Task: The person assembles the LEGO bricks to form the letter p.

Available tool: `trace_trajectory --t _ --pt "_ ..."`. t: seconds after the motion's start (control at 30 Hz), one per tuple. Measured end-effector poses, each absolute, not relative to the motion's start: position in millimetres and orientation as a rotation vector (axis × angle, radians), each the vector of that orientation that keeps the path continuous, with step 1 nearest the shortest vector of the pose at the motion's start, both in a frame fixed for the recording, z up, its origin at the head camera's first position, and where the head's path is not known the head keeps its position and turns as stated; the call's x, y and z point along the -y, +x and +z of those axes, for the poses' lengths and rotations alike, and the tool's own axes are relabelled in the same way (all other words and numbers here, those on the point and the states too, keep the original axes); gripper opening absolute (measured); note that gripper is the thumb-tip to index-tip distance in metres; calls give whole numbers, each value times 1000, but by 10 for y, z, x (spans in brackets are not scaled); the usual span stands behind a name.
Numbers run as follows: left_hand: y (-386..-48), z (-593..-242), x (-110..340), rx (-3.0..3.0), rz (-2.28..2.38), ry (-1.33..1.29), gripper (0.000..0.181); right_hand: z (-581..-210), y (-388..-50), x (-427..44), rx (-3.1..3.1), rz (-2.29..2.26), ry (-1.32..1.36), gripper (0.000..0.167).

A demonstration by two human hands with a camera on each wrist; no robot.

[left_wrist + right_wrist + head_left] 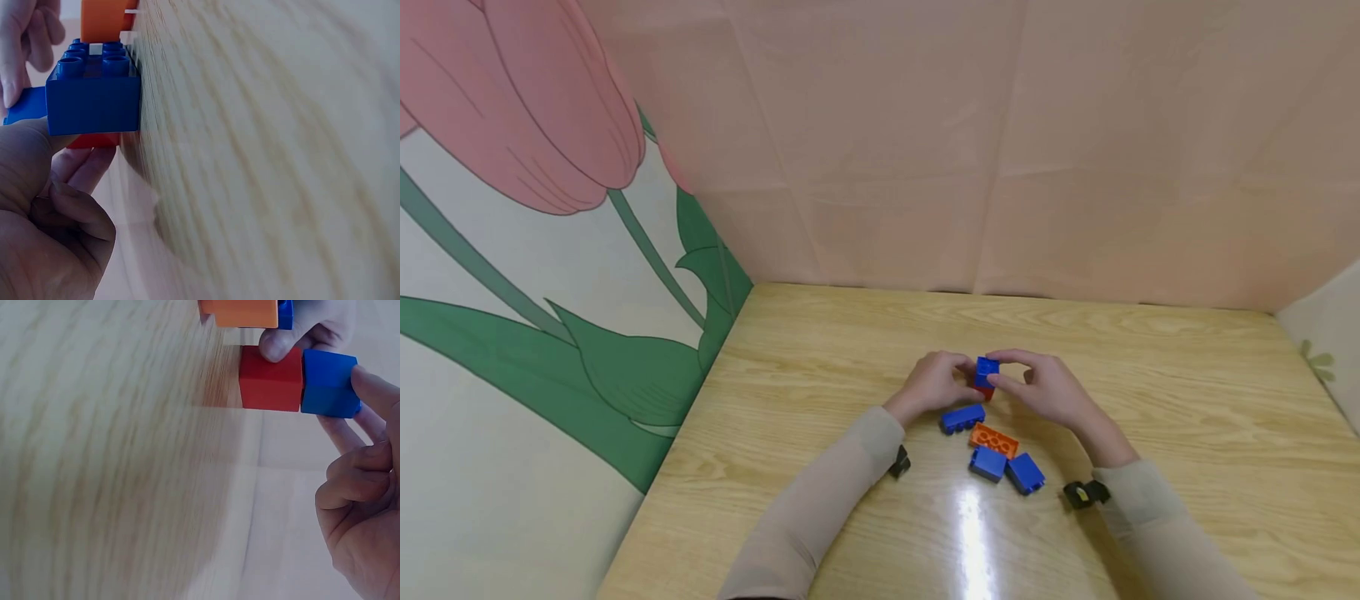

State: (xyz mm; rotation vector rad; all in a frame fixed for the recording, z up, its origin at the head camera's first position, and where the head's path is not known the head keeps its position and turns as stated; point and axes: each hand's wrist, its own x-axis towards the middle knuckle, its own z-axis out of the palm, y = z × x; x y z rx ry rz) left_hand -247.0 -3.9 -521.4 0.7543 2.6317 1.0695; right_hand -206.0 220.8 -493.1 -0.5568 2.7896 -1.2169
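Note:
In the head view my left hand [934, 382] holds a red toy building brick [984, 392] low on the table, its thumb on the near side. Directly above it, a blue brick [987, 367] is pinched between the thumb and fingers of my right hand [1051, 390]. From the right wrist, the red brick [270, 379] and the blue brick [329, 384] line up face to face with a thin dark seam; whether they are fully pressed together I cannot tell. A longer blue brick [94, 106] covers part of the red one in the left wrist view.
Close in front of the hands lie the longer blue brick [962, 419], an orange brick [995, 440] and two more blue bricks [988, 463] [1026, 473]. The wooden table [820, 350] meets a pink cloth wall [880, 167] at the back and a tulip-patterned one at left.

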Motion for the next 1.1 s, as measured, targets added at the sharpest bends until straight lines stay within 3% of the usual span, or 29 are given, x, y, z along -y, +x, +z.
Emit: trace_trajectory --t 1.1 --pt "-2475 -5183 33 -2625 1043 729 31 -5001 -1955 -2248 -2950 -1257 -645 44"
